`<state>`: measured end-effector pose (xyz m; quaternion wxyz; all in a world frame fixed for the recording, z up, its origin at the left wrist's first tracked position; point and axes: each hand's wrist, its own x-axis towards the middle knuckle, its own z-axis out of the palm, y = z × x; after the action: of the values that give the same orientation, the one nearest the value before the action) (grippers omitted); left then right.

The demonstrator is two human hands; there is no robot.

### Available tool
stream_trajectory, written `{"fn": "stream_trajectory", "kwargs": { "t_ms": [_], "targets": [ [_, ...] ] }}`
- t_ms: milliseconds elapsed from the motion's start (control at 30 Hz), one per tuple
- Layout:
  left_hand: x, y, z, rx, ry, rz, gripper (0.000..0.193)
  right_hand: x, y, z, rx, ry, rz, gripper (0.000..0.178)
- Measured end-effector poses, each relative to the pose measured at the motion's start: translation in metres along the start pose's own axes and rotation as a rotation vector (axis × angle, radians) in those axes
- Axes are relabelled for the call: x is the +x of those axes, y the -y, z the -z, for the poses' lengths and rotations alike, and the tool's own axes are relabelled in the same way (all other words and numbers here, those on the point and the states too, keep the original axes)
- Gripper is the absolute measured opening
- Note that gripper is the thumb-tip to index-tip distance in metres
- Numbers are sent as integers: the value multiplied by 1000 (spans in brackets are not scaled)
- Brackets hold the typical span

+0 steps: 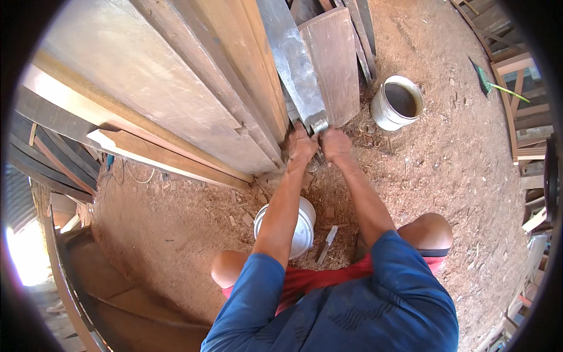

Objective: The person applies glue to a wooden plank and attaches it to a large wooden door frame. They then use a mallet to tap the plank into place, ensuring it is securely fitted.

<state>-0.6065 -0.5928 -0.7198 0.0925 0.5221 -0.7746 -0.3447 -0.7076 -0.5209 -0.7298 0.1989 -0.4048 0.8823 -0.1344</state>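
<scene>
Both my hands are side by side at the low end of a grey-smeared plank (296,64) that leans away from me. My left hand (301,144) is closed by the plank's left lower corner. Its fingertips are partly hidden. My right hand (336,145) is curled closed just to the right, in front of a brown board (334,70). Between the hands, a small silvery-white piece (319,125) shows against the plank's end. Its kind cannot be made out, and both hands appear to grip it. Below my wrists stands a white bucket (302,229), partly covered by my left forearm.
A flat blade with a pale handle (328,242) lies on the ground beside the white bucket. A whitish bucket of dark liquid (399,100) stands at right. Large boards (146,76) lean at left. Wood frames (516,88) and a green-headed broom (484,80) line the far right.
</scene>
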Motion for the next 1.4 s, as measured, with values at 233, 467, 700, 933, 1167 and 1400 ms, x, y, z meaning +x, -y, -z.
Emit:
{"fn": "stream_trajectory", "kwargs": {
  "t_ms": [233, 467, 700, 933, 1167, 1400],
  "targets": [
    [-4, -11, 8, -67, 59, -38, 81, 30, -51, 13, 213, -35, 217, 34],
    [-12, -10, 10, 67, 58, 37, 90, 23, -38, -5, 210, -47, 135, 33],
    [-10, -2, 16, 160, 147, 32, 97, -77, -39, -21, -32, 132, 31, 43],
    [-52, -45, 97, 244, 767, -487, 69, -274, -105, -176, -166, 787, -129, 37],
    [-75, 61, 124, 313, 1010, -619, 55, -285, -67, -136, -168, 797, -214, 42],
    [-73, 118, 119, 301, 1120, -557, 44, -209, -47, -36, -16, 464, -226, 30]
  ]
}}
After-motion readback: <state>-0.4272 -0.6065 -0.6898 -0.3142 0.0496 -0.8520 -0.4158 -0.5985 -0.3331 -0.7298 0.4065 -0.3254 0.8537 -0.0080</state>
